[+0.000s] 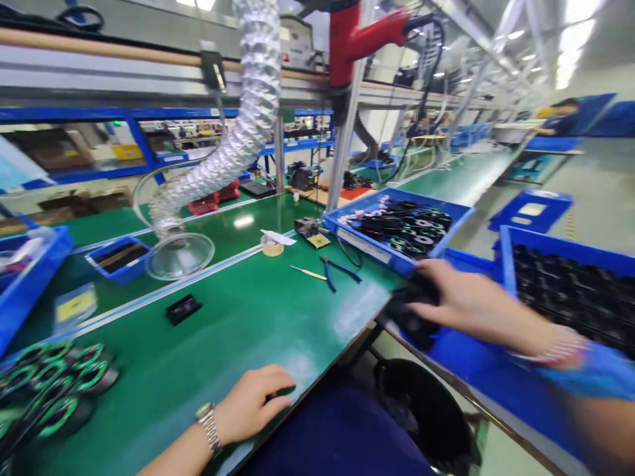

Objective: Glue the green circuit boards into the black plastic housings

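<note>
My right hand (459, 297) is wrapped round a dark black part (414, 307), blurred by motion, just off the bench's right edge. Its exact kind cannot be made out. On the green bench top (233, 344), near the front edge, rests my left hand (255, 400), empty, its thumb apart from its loosely bent fingers. Farther back on the bench lies a small black plastic housing (183, 309). Pliers with blue handles (330, 272) and a thin tool with a wooden-coloured handle (308, 272) lie towards the bench's right side.
Blue bins hold wired parts (401, 225) and black parts (570, 291) at right. Black-and-green ring parts (54, 383) are piled at left. A silver duct with a clear hood (181, 256), a tape roll (272, 246) and a hanging red power tool (347, 46) stand over or on the bench.
</note>
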Tool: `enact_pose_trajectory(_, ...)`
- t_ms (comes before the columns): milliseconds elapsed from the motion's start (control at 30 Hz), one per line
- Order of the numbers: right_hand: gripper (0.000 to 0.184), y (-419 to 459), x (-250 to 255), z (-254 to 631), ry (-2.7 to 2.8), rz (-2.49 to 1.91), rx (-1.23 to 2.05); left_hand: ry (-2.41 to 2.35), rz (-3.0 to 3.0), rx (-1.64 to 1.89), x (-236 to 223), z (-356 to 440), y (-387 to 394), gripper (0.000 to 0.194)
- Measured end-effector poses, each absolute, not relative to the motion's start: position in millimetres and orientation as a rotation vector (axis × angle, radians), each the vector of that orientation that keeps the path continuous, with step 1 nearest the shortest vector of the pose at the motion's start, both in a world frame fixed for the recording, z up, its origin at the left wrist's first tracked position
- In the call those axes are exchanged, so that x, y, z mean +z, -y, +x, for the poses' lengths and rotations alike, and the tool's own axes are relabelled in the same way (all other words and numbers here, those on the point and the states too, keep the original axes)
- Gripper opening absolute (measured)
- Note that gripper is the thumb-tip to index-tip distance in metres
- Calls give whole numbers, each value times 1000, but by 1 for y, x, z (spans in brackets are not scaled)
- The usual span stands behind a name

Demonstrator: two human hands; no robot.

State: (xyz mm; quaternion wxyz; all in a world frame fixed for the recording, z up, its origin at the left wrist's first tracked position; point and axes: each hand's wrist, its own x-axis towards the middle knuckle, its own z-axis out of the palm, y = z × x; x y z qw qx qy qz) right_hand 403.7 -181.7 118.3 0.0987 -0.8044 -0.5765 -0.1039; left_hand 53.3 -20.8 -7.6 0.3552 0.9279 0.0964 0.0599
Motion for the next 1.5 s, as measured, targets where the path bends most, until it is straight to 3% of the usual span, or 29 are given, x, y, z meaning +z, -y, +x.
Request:
enact_pose_trajectory(200, 48, -13, 78, 222, 2671, -1806, -22, -129, 2507, 192, -8, 48, 19, 25)
enact_pose_trajectory(433, 61, -100, 40, 175, 2799, -1586, 128, -98, 2584, 177, -14, 45, 12, 27)
enact_pose_trajectory(533, 60, -95, 35, 182, 2735, -1540, 149, -63, 2637, 201, -16, 44, 10, 26)
enact_pose_trajectory(767, 28, -19, 13, 210, 2601, -1132, 192, -219, 2862, 369, 1, 35, 18, 22)
enact_pose_trajectory(900, 30, 10, -9, 215, 2430, -936, 283, -863, 2879, 490, 20, -9, 2, 24)
enact_pose_trajectory(1067, 33, 32, -8, 207, 2471, -813, 288, -1988, 2545, 249, 45, -113, -26, 24)
enact_pose_trajectory(1133, 33, 37, -5, 202, 2478, -800, 249, -2218, 2353, 174, 55, -147, -33, 27)
enact_pose_trajectory(1300, 29, 40, -6, 203, 2481, -795, 202, -2315, 2175, 106, 69, -193, -24, 26)
enact_pose_trajectory(1500, 28, 25, 5, 202, 2456, -799, 186, -2286, 1993, 77, 48, -222, 1, 28)
